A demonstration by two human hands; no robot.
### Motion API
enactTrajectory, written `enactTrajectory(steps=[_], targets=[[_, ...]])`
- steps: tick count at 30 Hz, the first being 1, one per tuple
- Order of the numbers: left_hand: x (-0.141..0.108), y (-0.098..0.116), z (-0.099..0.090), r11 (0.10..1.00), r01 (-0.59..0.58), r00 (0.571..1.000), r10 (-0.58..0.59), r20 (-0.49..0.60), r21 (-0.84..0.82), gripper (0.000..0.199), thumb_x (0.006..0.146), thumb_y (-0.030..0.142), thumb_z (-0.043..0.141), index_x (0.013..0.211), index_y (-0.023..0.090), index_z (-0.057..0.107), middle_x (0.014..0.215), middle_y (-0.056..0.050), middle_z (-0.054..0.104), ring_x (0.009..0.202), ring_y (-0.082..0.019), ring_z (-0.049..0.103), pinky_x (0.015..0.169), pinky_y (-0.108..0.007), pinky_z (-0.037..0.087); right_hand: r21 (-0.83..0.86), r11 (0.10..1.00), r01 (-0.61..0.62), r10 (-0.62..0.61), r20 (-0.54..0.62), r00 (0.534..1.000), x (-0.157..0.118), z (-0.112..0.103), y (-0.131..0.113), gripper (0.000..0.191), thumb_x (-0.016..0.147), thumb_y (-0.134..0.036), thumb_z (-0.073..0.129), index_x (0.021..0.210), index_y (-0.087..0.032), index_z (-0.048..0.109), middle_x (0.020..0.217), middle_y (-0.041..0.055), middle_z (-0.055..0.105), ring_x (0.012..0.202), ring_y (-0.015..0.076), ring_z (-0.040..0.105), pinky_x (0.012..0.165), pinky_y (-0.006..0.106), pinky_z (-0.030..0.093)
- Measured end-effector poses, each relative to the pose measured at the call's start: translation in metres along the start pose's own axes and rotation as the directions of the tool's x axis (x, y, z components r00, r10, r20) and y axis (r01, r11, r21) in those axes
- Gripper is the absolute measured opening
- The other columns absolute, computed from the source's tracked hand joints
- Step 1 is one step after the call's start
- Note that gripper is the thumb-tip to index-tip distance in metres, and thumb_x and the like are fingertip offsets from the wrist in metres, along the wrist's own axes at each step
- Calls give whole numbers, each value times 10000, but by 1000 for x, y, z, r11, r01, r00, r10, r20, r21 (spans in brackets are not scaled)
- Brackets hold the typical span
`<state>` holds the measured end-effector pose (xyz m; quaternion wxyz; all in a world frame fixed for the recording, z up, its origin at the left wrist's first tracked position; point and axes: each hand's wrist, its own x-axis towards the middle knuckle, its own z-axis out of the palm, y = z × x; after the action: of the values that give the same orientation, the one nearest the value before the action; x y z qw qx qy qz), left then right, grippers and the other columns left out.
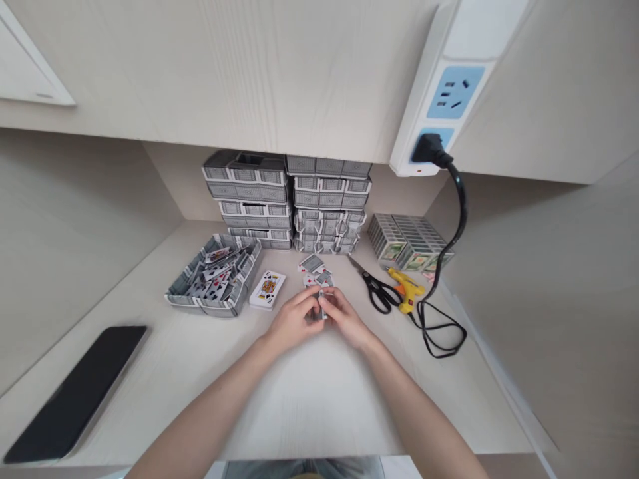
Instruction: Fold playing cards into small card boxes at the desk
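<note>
Left hand: the left hand (294, 316) is over the middle of the desk (309, 399); its grip is pinching one side of a small grey-patterned card piece (320, 311), thumb and fingers curled around it.
Right hand: the right hand (348, 320) meets it from the other side; its grip is closed on the same piece, fingertips close to those of the left.
Card piece: held between both hands, near the desk surface; largely covered by the fingers, so its exact fold cannot be told.
Loose cards: a small scatter of loose cards (313, 264) lies just beyond the hands; some backs up, some faces up.
Card pile: a squared card pile (268, 290), king of spades on top, lies left of the hands.
Basket: a grey-patterned basket (202, 307), left of the pile; mixed cards (215, 276) lie inside.
Rear stacks: a left stack (254, 191) and a right stack (330, 198) of grey-patterned containers stand side by side at the back; packaged boxes (414, 243) sit to their right.
Tools: black-handled scissors (382, 293) lie right of the hands, next to a yellow glue gun (407, 291).
Power: a black plug (430, 150) sits in the power strip (454, 86); its cord (456, 229) hangs to the desk.
Left edge: a dark flat pad (74, 392).
</note>
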<state>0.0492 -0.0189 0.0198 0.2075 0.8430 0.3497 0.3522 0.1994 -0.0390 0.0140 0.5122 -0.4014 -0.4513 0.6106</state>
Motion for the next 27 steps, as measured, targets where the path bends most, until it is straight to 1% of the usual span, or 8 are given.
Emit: enactTrajectory(steps=[4,9,14,17,19,21,24,27], targets=[[-1,2,0,1000,-3,1000,4,21,-25,45,708,196,567,697,194,523,1249,-73,506,943,-161,590,758,-278,496,204,975,-93,79,74,994,-1,2,-3,335,701,-377,643,968,-251,484,800,-11,591,767,163,588,712,331,468],[1,6,-3,998,-14,998,17,56,-62,107,775,306,536,749,205,557,1257,-59,505,878,-145,608,751,-284,495,225,971,-84,88,-7,996,-1,0,-4,409,658,-347,682,1005,-239,497,831,1,591,753,168,589,652,302,473],[1,6,-8,994,-34,999,34,-9,-105,199,723,379,600,814,203,594,1257,-86,477,1014,-195,549,826,-320,472,127,990,56,-46,-81,996,-1,2,-6,525,627,-302,709,1093,-276,469,943,15,594,813,174,580,722,331,469],[1,0,-9,966,93,996,-94,7,-240,238,751,412,555,844,196,585,1103,-100,546,874,-178,591,702,-302,510,28,985,169,-165,-122,979,0,0,-8,630,555,-242,755,1117,-273,473,1063,31,574,980,203,531,875,362,404],[3,-4,-7,875,257,966,-229,117,-410,276,793,441,480,870,189,561,881,-66,606,698,-150,607,601,-288,516,-48,978,203,-208,-126,970,1,-2,-7,618,533,-222,766,1094,-254,508,1079,34,566,1016,211,508,924,369,363],[5,-8,-5,702,419,908,-326,263,-576,349,802,481,440,945,178,535,718,-30,610,588,-146,602,545,-294,514,-110,972,209,-221,-114,969,2,-5,-5,595,527,-214,769,1074,-244,536,1061,33,571,1008,214,507,934,373,348],[9,-8,-5,465,551,834,-300,463,-692,424,774,499,482,990,138,539,763,-56,635,642,-171,631,611,-331,525,-157,964,212,-227,-78,971,2,-6,0,603,531,-217,768,1088,-255,541,1057,30,573,1003,215,506,930,373,347],[11,-3,-7,347,606,795,-230,561,-716,441,717,465,584,989,119,565,871,-86,643,736,-189,639,703,-355,517,-193,953,235,-244,-26,969,1,-5,3,589,558,-226,755,1103,-268,536,1067,28,563,1007,212,502,931,374,347]])
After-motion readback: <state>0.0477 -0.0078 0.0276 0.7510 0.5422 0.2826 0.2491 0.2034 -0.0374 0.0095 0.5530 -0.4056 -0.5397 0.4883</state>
